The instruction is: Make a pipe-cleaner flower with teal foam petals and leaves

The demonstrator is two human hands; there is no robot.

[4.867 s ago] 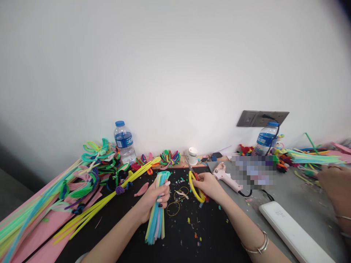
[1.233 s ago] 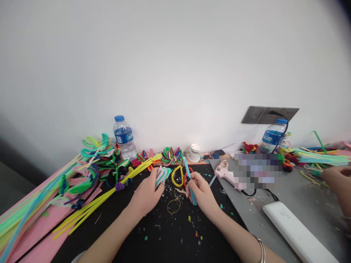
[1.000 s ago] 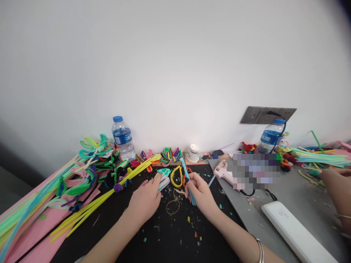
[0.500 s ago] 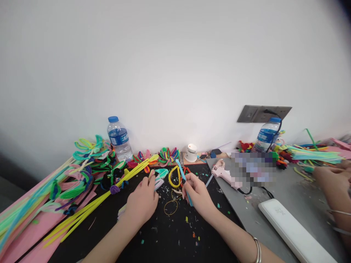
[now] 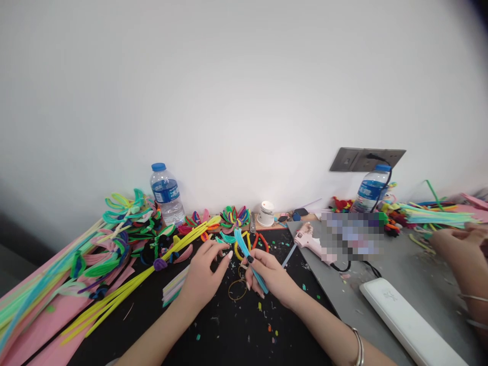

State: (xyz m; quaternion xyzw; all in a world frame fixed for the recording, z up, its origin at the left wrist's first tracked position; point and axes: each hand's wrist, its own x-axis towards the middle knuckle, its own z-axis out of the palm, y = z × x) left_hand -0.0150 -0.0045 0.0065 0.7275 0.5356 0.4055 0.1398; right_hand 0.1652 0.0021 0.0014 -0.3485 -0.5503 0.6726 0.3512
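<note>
My right hand (image 5: pixel 267 274) is closed around a small bundle of light blue pipe cleaners (image 5: pixel 239 239), held slanting over the black work mat (image 5: pixel 229 335). A dark spot shows on the bundle by my fingertips; I cannot make out what it is. My left hand (image 5: pixel 208 269) has its fingers apart, with nothing seen between them, just left of the blue bundle. Beside its wrist lie short pale pipe cleaners (image 5: pixel 173 287), partly covered by the hand. Yellow and red pipe cleaner loops (image 5: pixel 263 241) and a thin tan ring (image 5: pixel 237 291) lie near both hands.
Yellow pipe cleaners (image 5: pixel 125 287) and finished coloured shapes (image 5: pixel 110 254) fill the left side. Water bottles (image 5: pixel 166 195) stand by the wall. A white cup (image 5: pixel 266 213), a pink glue gun (image 5: pixel 310 244) and a white case (image 5: pixel 412 325) lie about. Another person's hand (image 5: pixel 455 249) is at right.
My left hand has lifted off the pale pipe cleaners and its fingers have spread. The light blue bundle has tilted and shifted left in my right hand, showing more strands.
</note>
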